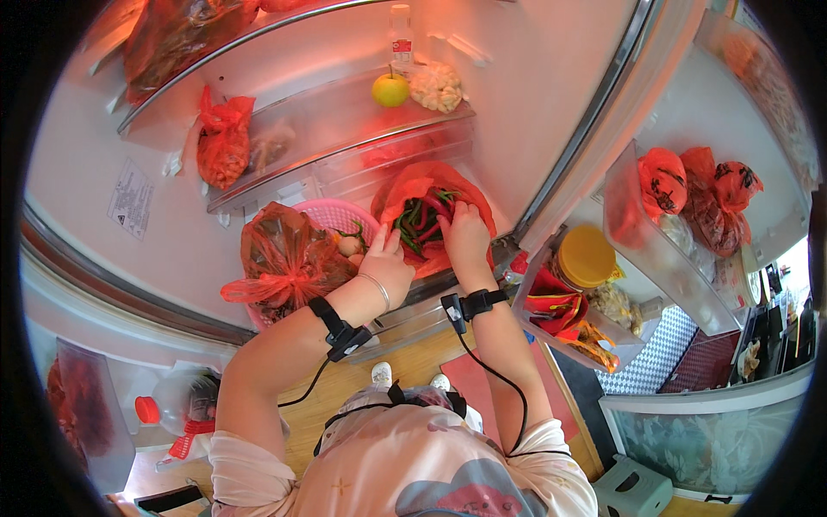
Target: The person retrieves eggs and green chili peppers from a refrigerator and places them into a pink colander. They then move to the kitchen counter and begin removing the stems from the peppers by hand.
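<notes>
Inside the refrigerator's lower compartment, a red plastic bag (418,179) stands spread around red and green chili peppers (421,220). My right hand (466,238) reaches into the bag at its right side, fingers on the peppers; whether they grip any cannot be told. At the bag's left edge lies my left hand (387,266), fingers extended and slightly apart, with nothing visible in it. Left of that hand is a pink plastic basket (336,211) with round, pale items and a green-stemmed pepper. A tied red plastic bag (284,252) with dark contents rests on the basket.
Above, a glass shelf (323,132) bears a yellow-green apple (390,90), a clear bag of pale pieces (437,86) and a bottle (401,39). A knotted red bag (224,145) sits left. The open right door's bins (672,271) hold bags and a yellow-lidded jar (586,256).
</notes>
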The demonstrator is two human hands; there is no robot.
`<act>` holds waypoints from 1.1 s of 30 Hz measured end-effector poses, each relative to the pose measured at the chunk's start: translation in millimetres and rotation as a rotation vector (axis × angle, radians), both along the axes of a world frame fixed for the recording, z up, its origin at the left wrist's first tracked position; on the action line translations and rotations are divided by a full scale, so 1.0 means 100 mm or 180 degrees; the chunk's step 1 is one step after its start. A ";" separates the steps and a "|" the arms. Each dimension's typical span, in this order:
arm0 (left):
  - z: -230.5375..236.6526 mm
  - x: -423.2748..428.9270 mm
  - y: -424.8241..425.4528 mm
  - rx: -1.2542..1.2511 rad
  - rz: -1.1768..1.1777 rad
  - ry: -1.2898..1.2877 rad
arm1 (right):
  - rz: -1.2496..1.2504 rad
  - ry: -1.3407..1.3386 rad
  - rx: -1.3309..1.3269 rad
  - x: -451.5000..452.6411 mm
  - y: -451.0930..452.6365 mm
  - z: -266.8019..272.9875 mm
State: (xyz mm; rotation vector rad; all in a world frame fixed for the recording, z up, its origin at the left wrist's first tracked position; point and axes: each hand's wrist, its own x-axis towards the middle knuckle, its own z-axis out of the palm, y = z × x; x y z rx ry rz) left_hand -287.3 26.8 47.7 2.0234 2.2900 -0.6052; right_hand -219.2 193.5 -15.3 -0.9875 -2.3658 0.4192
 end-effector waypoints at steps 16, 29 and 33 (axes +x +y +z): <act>0.09 -0.31 0.18 0.1553 0.0932 0.0319 | 0.1806 0.0274 -0.0355 0.53 -0.37 -0.33; 0.00 0.15 0.51 0.0316 -0.0111 -0.0575 | -0.0402 0.0252 0.0363 0.57 -0.13 -0.12; -0.18 0.09 0.56 0.0002 0.0372 0.0078 | -0.0418 0.0274 -0.0029 0.67 -0.09 -0.16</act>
